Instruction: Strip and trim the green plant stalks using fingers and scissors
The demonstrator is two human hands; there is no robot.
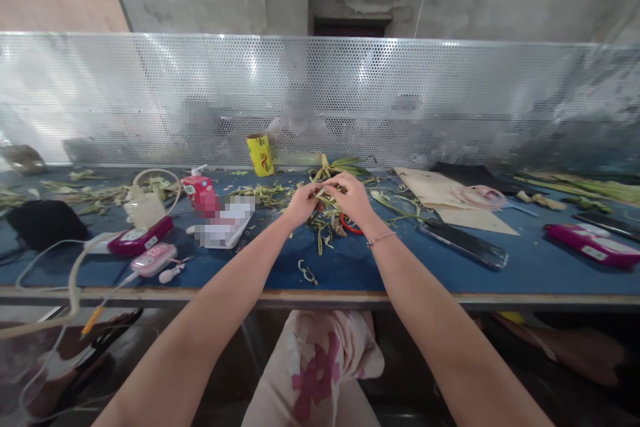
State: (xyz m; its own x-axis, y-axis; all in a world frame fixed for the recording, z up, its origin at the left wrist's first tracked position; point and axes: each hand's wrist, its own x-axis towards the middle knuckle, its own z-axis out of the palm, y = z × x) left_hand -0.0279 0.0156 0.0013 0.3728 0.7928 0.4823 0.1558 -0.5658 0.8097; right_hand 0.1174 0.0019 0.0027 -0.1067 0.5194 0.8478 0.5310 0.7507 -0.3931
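Pinching a pale strip (321,193) at frame centre in left hand (301,204) and right hand (351,196), both nearly closed, above plant scraps (321,237), with a phone (465,245) at centre right.

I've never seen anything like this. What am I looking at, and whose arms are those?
There is no machine here: these are a person's own bare hands, seen from one camera worn on the head, looking forward and down. The left hand and right hand meet over a blue table. Their fingertips seem to pinch a pale plant piece, though it is too small to tell which hand grips it. Around them lie plant scraps. To the left stands a red bottle; to the right lies a black phone.
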